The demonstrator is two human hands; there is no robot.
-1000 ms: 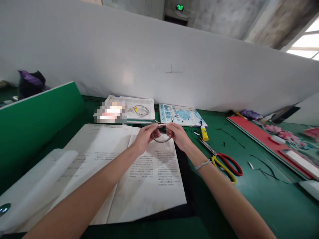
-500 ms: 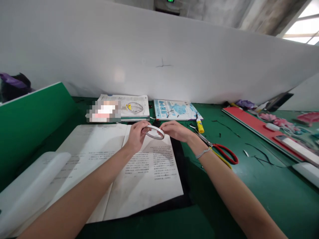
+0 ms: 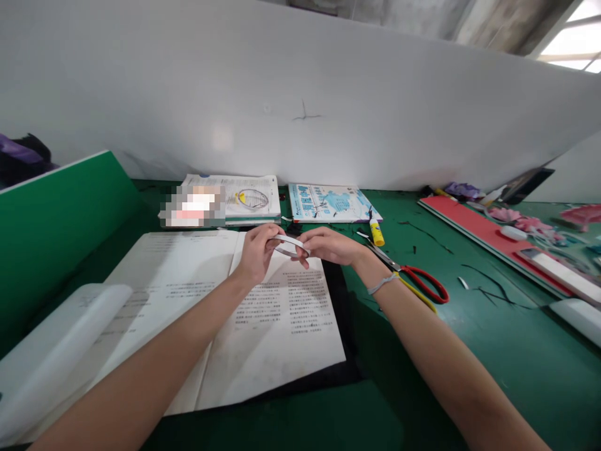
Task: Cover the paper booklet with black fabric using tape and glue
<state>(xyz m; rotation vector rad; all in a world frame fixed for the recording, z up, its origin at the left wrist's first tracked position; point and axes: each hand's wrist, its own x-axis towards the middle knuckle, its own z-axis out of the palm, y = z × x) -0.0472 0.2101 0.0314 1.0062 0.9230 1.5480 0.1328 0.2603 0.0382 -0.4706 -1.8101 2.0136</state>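
Observation:
A thin white tape roll point(image 3: 291, 243) is held flat between both hands, just above the far edge of an open book point(image 3: 225, 313). My left hand point(image 3: 256, 254) grips its left rim with thumb and fingers. My right hand point(image 3: 331, 245) pinches its right rim; a thin band circles that wrist. Black sheet material point(image 3: 345, 326) lies under the book's right page.
Red-and-yellow scissors point(image 3: 413, 282) and a yellow glue stick point(image 3: 375, 232) lie right of my right hand. Two books point(image 3: 253, 199) point(image 3: 331, 203) rest by the white wall. A green panel point(image 3: 56, 219) stands at left. A red board point(image 3: 483, 235) with pink craft pieces lies at right.
The tape roll has tilted from nearly upright to lying flat between my hands. Both hands moved slightly left and away from me; the view shifted a little.

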